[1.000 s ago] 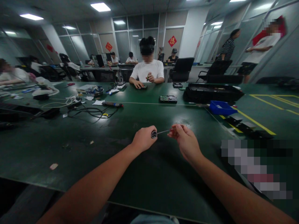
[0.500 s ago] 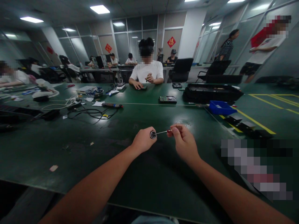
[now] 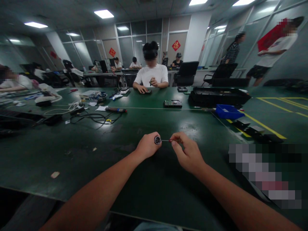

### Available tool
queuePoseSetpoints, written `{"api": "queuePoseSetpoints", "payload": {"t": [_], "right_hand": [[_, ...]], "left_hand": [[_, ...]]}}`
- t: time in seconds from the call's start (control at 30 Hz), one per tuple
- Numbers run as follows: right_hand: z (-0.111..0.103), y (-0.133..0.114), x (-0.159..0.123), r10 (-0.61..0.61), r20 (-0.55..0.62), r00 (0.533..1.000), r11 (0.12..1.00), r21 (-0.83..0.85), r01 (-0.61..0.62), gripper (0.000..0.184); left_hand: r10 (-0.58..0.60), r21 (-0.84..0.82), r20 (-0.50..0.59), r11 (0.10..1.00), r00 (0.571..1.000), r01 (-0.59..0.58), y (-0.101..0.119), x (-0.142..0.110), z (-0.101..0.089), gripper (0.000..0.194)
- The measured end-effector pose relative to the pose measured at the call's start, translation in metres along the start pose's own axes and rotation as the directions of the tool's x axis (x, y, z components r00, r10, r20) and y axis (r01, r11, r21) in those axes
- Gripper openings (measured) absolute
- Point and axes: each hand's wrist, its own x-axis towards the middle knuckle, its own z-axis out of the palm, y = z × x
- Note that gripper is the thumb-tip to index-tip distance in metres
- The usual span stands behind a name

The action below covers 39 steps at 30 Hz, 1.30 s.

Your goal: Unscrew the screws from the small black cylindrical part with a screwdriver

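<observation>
My left hand [image 3: 146,145] is closed around a small round part [image 3: 157,140] with a dark body and a pale metal rim; its round end faces me. A thin screwdriver [image 3: 165,140] with a reddish handle end lies almost level, its tip at the opening of that part. How deep the tip sits I cannot tell. On the right, my right hand [image 3: 189,150] pinches the screwdriver's handle between thumb and fingers, and most of the handle is hidden by them. Both hands are held above the green table [image 3: 134,186].
A hard drive [image 3: 172,103] lies beyond my hands. A blue bin [image 3: 229,111] and a long black tray [image 3: 218,95] stand to the right. Black cables [image 3: 95,118] and an electric screwdriver [image 3: 115,109] lie left. A person [image 3: 151,73] works across the table.
My right hand has shifted slightly left and turned, and the screwdriver has gone from tilted to nearly level. My left hand keeps its hold on the round part.
</observation>
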Motion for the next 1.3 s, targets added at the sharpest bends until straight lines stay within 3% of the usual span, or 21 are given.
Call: {"api": "queuePoseSetpoints", "payload": {"t": [0.1,0.2,0.37,0.5,0.57,0.67,0.77,0.97,1.17,1.3], "right_hand": [[0.003,0.0,-0.001,0.074,-0.028,0.997,0.996,0.047,-0.073,0.015],[0.007,0.004,0.001,0.207,-0.082,0.975,0.943,0.281,-0.177,0.019],[0.012,0.017,0.01,0.4,-0.086,0.913,0.743,0.614,-0.267,0.025],[0.012,0.023,0.013,0.499,0.021,0.866,0.556,0.759,-0.339,0.025],[0.013,0.023,0.012,0.489,-0.035,0.872,0.609,0.729,-0.313,0.023],[0.011,0.021,0.009,0.404,-0.166,0.9,0.766,0.6,-0.233,0.021],[0.01,0.019,0.006,0.316,-0.18,0.931,0.854,0.481,-0.197,0.022],[0.008,0.014,0.004,0.239,-0.153,0.959,0.917,0.361,-0.171,0.023],[-0.001,0.006,0.003,0.163,-0.14,0.977,0.987,0.036,-0.159,0.024],[-0.001,0.004,0.001,0.098,-0.099,0.99,0.992,0.084,-0.09,0.017]], "left_hand": [[-0.007,0.001,0.005,1.0,1.0,0.007,0.0,0.0,0.0,0.004],[-0.007,-0.008,-0.009,1.0,1.0,0.007,0.001,0.0,-0.001,0.003],[0.049,0.028,-0.042,0.998,0.998,-0.048,0.004,0.0,-0.003,0.004],[0.117,0.113,-0.024,0.987,0.993,-0.114,0.004,0.001,-0.005,0.007],[0.074,0.08,-0.007,0.994,0.997,-0.073,0.002,0.001,-0.004,0.004],[0.024,0.012,-0.012,1.0,1.0,-0.024,0.001,0.001,-0.003,0.004],[0.017,-0.018,-0.03,1.0,0.999,-0.018,0.002,0.0,-0.001,0.006],[-0.009,-0.054,-0.011,0.998,1.0,0.009,0.002,-0.002,0.0,0.01],[-0.063,-0.089,0.051,0.994,0.997,0.067,0.002,-0.003,-0.001,0.018],[-0.082,-0.089,0.095,0.992,0.992,0.091,0.004,-0.003,-0.002,0.024]]}}
